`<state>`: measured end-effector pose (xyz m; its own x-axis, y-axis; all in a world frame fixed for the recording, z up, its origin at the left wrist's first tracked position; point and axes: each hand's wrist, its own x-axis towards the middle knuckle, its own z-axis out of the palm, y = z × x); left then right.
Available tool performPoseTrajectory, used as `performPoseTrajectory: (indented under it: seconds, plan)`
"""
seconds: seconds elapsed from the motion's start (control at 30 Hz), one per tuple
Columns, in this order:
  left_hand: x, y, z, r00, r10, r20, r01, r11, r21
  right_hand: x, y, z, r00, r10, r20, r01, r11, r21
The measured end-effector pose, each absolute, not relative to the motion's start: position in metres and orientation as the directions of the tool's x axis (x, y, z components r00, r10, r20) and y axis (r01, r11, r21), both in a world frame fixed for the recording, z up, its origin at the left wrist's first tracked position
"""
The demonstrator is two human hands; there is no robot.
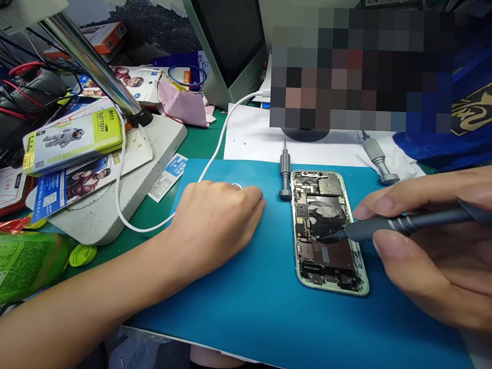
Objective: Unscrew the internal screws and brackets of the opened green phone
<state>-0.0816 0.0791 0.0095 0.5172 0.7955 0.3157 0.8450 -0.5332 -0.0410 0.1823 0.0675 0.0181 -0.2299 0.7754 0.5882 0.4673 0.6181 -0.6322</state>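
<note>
An opened smartphone (330, 257) lies face up on a blue mat (241, 324), its circuit board, dark middle part and metal plates exposed. My right hand (433, 250) grips a dark grey pen-shaped tool (393, 226) between thumb and fingers. The tool's thin tip reaches over the middle of the phone; whether it touches cannot be made out. To the left of the phone, my left hand (218, 226) rests closed on the mat, back upward. Its fingertips are hidden, and a small shiny ring shape (237, 186) shows by the knuckles.
One screwdriver (285, 172) stands by the phone's top left; another (379, 159) is behind it. A white cable (137, 229) passes near my left wrist. A lamp base (120, 201), a battery box (76, 141) and a green pack (23, 263) crowd the left. A screen device (230, 44) stands behind.
</note>
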Motion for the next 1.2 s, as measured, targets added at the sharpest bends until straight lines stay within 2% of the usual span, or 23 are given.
performPoseTrajectory:
  seconds: [0.1, 0.2, 0.43, 0.97, 1.2]
  plan:
    - [-0.081, 0.077, 0.011, 0.509, 0.804, 0.306, 0.85, -0.526, -0.033, 0.177, 0.071, 0.018, -0.279, 0.726, 0.629, 0.49, 0.671, -0.557]
    - [-0.081, 0.075, 0.013, 0.512, 0.786, 0.348, 0.84, -0.542, -0.01, 0.173, 0.074, 0.016, -0.268, 0.747, 0.608, 0.44, 0.657, -0.612]
    - [-0.073, 0.06, 0.011, 0.606, 0.668, 0.432, 0.68, -0.717, 0.153, 0.169, 0.076, 0.007, -0.324, 0.749, 0.578, 0.345, 0.662, -0.665]
    - [-0.068, 0.053, 0.005, 0.674, 0.632, 0.381, 0.604, -0.769, 0.208, 0.169, 0.076, 0.004, -0.284, 0.818, 0.5, 0.231, 0.565, -0.792]
    - [-0.066, 0.051, 0.003, 0.694, 0.614, 0.376, 0.577, -0.787, 0.221, 0.166, 0.076, 0.006, -0.251, 0.811, 0.529, 0.271, 0.583, -0.766]
